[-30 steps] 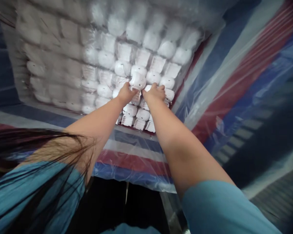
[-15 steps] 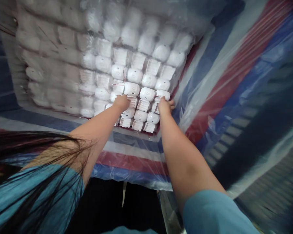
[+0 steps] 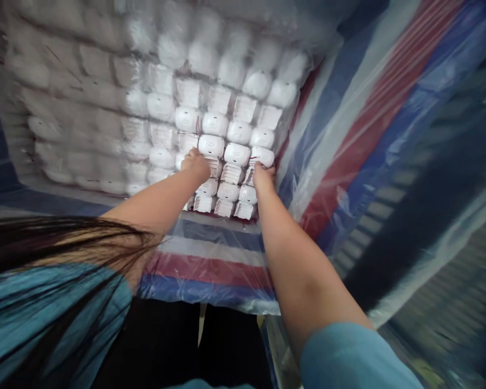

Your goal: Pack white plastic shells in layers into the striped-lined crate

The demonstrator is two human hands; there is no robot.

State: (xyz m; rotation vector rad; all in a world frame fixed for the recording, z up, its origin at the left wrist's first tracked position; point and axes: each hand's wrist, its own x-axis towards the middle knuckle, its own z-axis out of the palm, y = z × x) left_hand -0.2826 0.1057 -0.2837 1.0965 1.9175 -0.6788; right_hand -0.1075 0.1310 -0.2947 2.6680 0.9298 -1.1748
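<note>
White rounded plastic casings lie in tight rows, alternating with ribbed white parts. My left hand is at the left end of one row, its fingers curled against a white plastic casing. At the right end of that row, my right hand has its thumb on the near side of another white plastic casing and its fingers round the outer side. Both palms are hidden from view. Thin red wires stick up near my left hand.
The casings fill a deep container lined with clear plastic film and red, white and blue striped sheeting. Cloudy film covers the casings on the left. Long dark hair hangs across my left forearm.
The view has shifted slightly, so the container sits a little further left. My left hand has turned, with its knuckles now showing more. My right hand stays at the same casing.
</note>
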